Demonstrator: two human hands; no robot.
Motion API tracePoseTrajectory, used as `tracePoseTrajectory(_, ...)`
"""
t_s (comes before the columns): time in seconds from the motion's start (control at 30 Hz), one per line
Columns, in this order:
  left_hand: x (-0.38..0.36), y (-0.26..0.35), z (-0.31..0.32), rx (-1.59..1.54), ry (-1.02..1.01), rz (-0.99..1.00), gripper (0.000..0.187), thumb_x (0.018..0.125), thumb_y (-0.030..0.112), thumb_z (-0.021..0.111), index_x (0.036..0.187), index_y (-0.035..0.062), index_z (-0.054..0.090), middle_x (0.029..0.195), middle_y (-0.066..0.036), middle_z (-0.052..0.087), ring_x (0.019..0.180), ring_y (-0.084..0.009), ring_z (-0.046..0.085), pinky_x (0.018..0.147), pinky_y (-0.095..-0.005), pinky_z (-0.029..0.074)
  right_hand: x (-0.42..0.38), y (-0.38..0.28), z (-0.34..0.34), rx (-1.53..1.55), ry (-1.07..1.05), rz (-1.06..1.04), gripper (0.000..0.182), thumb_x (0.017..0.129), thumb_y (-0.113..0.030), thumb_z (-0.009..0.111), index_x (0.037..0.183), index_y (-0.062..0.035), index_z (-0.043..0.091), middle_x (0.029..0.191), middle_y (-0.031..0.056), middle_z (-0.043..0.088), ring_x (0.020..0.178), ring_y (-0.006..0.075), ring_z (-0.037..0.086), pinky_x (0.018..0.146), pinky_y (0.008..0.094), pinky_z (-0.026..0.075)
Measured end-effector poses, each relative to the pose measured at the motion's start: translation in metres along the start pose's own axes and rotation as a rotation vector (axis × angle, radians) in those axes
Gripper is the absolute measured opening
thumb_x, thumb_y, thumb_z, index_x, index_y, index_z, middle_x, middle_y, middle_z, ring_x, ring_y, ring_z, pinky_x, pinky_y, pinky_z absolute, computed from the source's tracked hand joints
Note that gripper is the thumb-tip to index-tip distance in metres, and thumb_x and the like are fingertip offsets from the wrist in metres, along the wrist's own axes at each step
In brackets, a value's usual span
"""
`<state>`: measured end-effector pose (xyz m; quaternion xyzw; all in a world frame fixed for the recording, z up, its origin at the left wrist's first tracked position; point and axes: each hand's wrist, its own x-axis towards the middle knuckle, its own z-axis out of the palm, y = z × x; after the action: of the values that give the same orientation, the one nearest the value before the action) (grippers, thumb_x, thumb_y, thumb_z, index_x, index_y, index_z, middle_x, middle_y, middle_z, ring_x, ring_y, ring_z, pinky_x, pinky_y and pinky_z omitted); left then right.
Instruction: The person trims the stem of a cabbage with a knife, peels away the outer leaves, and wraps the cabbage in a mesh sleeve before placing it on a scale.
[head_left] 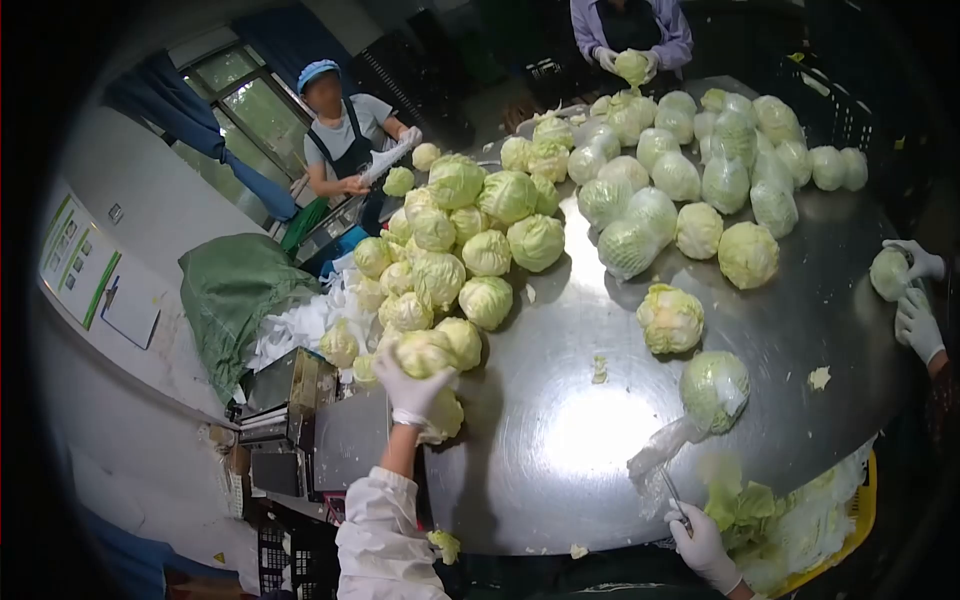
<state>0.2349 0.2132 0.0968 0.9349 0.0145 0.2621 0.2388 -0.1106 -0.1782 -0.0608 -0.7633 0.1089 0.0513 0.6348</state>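
My gloved left hand (pixel 412 388) reaches to the front of a pile of pale green cabbages. Its fingers wrap round one cabbage (pixel 426 354), which touches its neighbours. Near the table's front edge, my gloved right hand (pixel 704 548) grips a thin-bladed knife (pixel 672 488), its handle mostly hidden in the fist. The blade points up toward the loose tail of a plastic-wrapped cabbage (pixel 715 391). Behind that one sits a bare cabbage (pixel 670 319) with yellowish leaves.
Wrapped cabbages (pixel 640 235) crowd the back of the steel table (pixel 540 400). A yellow crate (pixel 868 500) of leaf trimmings stands at front right. Co-workers' gloved hands hold a cabbage (pixel 888 274) at right and another (pixel 631 68) at the back. A person (pixel 350 140) stands back left.
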Motion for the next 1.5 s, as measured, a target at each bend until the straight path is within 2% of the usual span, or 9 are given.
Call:
tracePoseTrajectory(0.17, 0.092, -0.130, 0.044, -0.640, 0.406, -0.661, 0.081, 0.063, 0.029, 0.095, 0.129, -0.0010, 0.059, 0.117, -0.018, 0.067, 0.093, -0.0305, 0.068, 0.084, -0.0439, 0.058, 0.001, -0.022, -0.002, 0.154, 0.038, 0.183, 0.033, 0.093, -0.007, 0.062, 0.124, 0.0047, 0.062, 0.084, 0.0045, 0.067, 0.065, 0.0076, 0.059, 0.062, 0.0234, 0.049)
tracePoseTrajectory(0.27, 0.123, -0.182, 0.048, -1.314, -0.024, -0.943, 0.064, 0.093, 0.061, 0.053, 0.136, 0.0135, 0.058, 0.130, -0.008, 0.064, 0.115, -0.0325, 0.061, 0.094, -0.0517, 0.052, 0.001, -0.017, -0.002, 0.094, 0.108, 0.151, 0.030, 0.093, -0.011, 0.064, 0.120, 0.0036, 0.064, 0.082, 0.0072, 0.066, 0.065, 0.0115, 0.059, 0.063, 0.0262, 0.049)
tracePoseTrajectory(0.37, 0.136, -0.199, 0.057, -1.416, -0.021, -0.805, 0.067, 0.094, 0.063, 0.046, 0.138, 0.0133, 0.055, 0.137, -0.009, 0.060, 0.121, -0.0310, 0.058, 0.100, -0.0501, 0.048, 0.002, -0.013, -0.002, 0.003, 0.066, 0.101, 0.028, 0.093, -0.020, 0.066, 0.112, 0.0014, 0.066, 0.082, 0.0145, 0.064, 0.066, 0.0230, 0.061, 0.064, 0.0329, 0.049)
tracePoseTrajectory(0.43, 0.142, -0.170, 0.054, -1.212, 0.336, -0.766, 0.067, 0.084, 0.038, 0.076, 0.139, 0.0099, 0.050, 0.134, -0.014, 0.056, 0.120, -0.0294, 0.057, 0.100, -0.0444, 0.047, 0.002, -0.010, -0.001, -0.039, 0.087, 0.069, 0.030, 0.093, -0.020, 0.066, 0.114, 0.0008, 0.066, 0.084, 0.0144, 0.066, 0.069, 0.0224, 0.064, 0.066, 0.0324, 0.051)
tracePoseTrajectory(0.53, 0.123, -0.091, 0.084, -0.978, 0.476, -0.596, 0.071, 0.082, 0.020, 0.081, 0.142, 0.0066, 0.045, 0.131, -0.014, 0.056, 0.117, -0.0269, 0.057, 0.100, -0.0420, 0.047, 0.001, -0.002, 0.004, -0.087, 0.125, 0.016, 0.031, 0.093, -0.020, 0.066, 0.116, 0.0000, 0.066, 0.086, 0.0142, 0.068, 0.073, 0.0219, 0.067, 0.068, 0.0318, 0.053)
tracePoseTrajectory(0.73, -0.052, 0.131, 0.144, -0.729, -0.872, 0.213, 0.062, 0.080, 0.019, 0.083, 0.134, 0.0024, 0.056, 0.121, -0.010, 0.060, 0.110, -0.0217, 0.060, 0.094, -0.0346, 0.051, -0.008, 0.005, 0.004, -0.032, 0.143, 0.004, 0.032, 0.092, -0.020, 0.067, 0.119, -0.0013, 0.065, 0.086, 0.0123, 0.068, 0.073, 0.0186, 0.066, 0.069, 0.0305, 0.053)
tracePoseTrajectory(0.97, -0.186, 0.270, 0.178, -0.525, -0.718, 0.669, 0.107, 0.060, 0.035, 0.093, 0.147, 0.0054, 0.038, 0.146, -0.026, 0.032, 0.131, -0.0403, 0.042, 0.108, -0.0462, 0.041, -0.007, -0.006, -0.002, 0.130, 0.469, -0.118, 0.028, 0.092, -0.016, 0.069, 0.113, 0.0013, 0.064, 0.081, 0.0048, 0.061, 0.067, 0.0110, 0.054, 0.061, 0.0288, 0.046)
tracePoseTrajectory(1.23, -0.221, 0.259, 0.147, -0.610, -0.765, 0.593, 0.095, 0.059, 0.032, 0.091, 0.138, 0.0061, 0.045, 0.129, -0.024, 0.040, 0.124, -0.0416, 0.043, 0.108, -0.0463, 0.039, 0.068, -0.065, -0.072, -0.337, 0.741, -0.273, 0.054, 0.082, -0.022, 0.076, 0.130, -0.0032, 0.059, 0.131, 0.0154, 0.057, 0.103, 0.0267, 0.068, 0.085, 0.0359, 0.056)
tracePoseTrajectory(1.5, -0.250, 0.233, 0.112, -0.636, -0.922, 0.212, 0.098, 0.062, 0.034, 0.091, 0.139, 0.0022, 0.041, 0.129, -0.021, 0.038, 0.122, -0.0364, 0.043, 0.108, -0.0456, 0.039, 0.073, -0.061, -0.076, -0.486, 0.586, -0.315, 0.026, 0.083, -0.025, 0.071, 0.106, -0.0120, 0.070, 0.095, 0.0092, 0.069, 0.072, 0.0310, 0.070, 0.068, 0.0411, 0.056)
